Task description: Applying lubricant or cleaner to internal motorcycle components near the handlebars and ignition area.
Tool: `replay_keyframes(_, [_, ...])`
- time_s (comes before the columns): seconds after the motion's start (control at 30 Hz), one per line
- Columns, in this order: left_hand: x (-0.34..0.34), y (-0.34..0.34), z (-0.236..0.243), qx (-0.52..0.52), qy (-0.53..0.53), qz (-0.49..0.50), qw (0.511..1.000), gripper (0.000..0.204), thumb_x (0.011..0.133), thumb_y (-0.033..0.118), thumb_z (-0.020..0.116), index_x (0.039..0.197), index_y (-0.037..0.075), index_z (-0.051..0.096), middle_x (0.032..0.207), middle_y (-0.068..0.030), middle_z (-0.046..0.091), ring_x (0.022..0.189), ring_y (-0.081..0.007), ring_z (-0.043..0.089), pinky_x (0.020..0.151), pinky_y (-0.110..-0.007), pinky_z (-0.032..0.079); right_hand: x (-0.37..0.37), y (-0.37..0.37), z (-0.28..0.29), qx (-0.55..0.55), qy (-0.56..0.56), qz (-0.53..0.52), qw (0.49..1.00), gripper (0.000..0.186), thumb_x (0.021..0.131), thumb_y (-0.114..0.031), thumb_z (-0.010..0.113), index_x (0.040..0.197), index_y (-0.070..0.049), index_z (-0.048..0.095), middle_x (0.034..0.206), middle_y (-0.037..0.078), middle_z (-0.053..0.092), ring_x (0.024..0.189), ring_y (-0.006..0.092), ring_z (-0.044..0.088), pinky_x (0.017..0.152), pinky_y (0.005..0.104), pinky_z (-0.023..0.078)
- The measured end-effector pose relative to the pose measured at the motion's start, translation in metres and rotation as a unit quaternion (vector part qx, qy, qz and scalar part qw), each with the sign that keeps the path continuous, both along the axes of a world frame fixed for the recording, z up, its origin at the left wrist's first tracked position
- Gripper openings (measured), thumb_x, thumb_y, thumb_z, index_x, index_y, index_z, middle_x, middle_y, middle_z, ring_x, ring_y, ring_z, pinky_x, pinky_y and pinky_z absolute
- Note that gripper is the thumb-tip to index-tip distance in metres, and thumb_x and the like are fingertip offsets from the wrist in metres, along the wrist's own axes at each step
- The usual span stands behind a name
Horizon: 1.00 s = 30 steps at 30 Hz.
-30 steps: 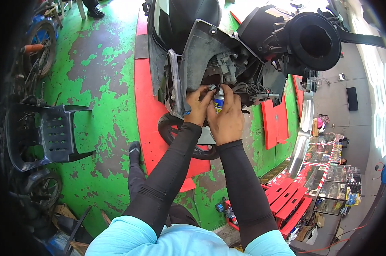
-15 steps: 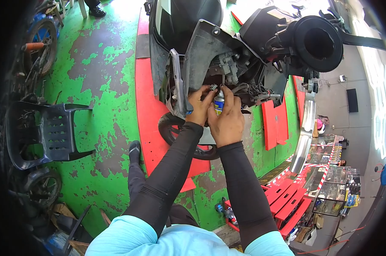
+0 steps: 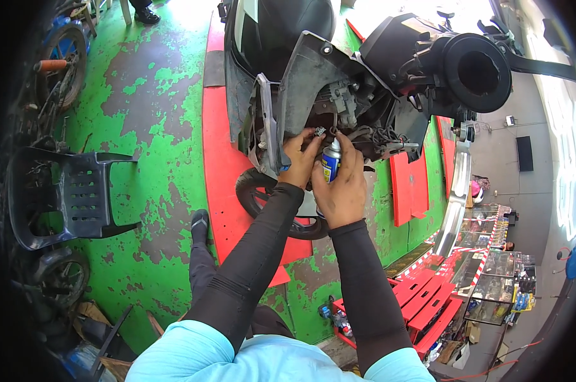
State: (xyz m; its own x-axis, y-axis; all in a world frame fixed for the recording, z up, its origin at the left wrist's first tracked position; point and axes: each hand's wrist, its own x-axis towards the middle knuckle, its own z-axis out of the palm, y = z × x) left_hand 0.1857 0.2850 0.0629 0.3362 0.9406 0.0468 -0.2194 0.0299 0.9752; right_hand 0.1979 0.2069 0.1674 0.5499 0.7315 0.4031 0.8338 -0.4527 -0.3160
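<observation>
Head view: both bare hands are at the exposed bay of a partly stripped motorcycle. The right hand holds a small spray can with a blue and yellow label. Its fingers are wrapped around the can body; the index fingertip lies just beside the white nozzle, and contact between the two cannot be determined. The nozzle end faces away from the wearer, toward the bay. The left hand is to the left of the can; its fingers are narrowed on a small metallic part, too small to identify. The part is near the nozzle and apart from it.

A grey panel borders the bay on the left. Cables run along its right side. A wheel appears below the hands, overlapping the right edge of the red platform. A round black housing is at the upper right of the motorcycle.

On the green floor, a dark plastic chair stands well apart from the platform's left edge. A red slatted unit is at the lower right.
</observation>
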Motion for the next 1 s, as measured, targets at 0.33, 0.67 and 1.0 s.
replay_keyframes(0.33, [-0.001, -0.002, 0.0, -0.026, -0.031, -0.015, 0.999, 0.026, 0.086, 0.012, 0.076, 0.103, -0.007, 0.069, 0.09, -0.0147, 0.073, 0.082, -0.0167, 0.07, 0.075, -0.029, 0.054, 0.008, 0.002, 0.0, -0.004, 0.028, 0.025, 0.999, 0.063, 0.078, -0.017, 0.074, 0.136, -0.01, 0.051, 0.108, 0.019, 0.063, 0.094, 0.0391, 0.065, 0.081, 0.0442, 0.054])
replay_keyframes(0.67, [-0.007, -0.001, 0.002, -0.036, -0.021, -0.064, 0.997, 0.039, 0.092, 0.025, 0.068, 0.116, -0.006, 0.065, 0.099, -0.0187, 0.07, 0.092, -0.0246, 0.067, 0.083, -0.034, 0.051, 0.006, 0.006, -0.003, -0.027, 0.009, -0.003, 1.0, 0.057, 0.08, -0.023, 0.072, 0.133, -0.009, 0.054, 0.105, 0.021, 0.062, 0.092, 0.0412, 0.064, 0.079, 0.0453, 0.054])
replay_keyframes(1.0, [-0.008, 0.0, 0.002, -0.031, -0.028, -0.075, 0.996, 0.04, 0.093, 0.025, 0.066, 0.118, -0.005, 0.064, 0.099, -0.0177, 0.069, 0.092, -0.023, 0.067, 0.085, -0.033, 0.05, 0.002, 0.009, 0.001, -0.056, 0.032, -0.018, 0.998, 0.057, 0.081, -0.018, 0.071, 0.134, -0.008, 0.05, 0.12, 0.021, 0.062, 0.104, 0.0403, 0.064, 0.086, 0.0462, 0.052])
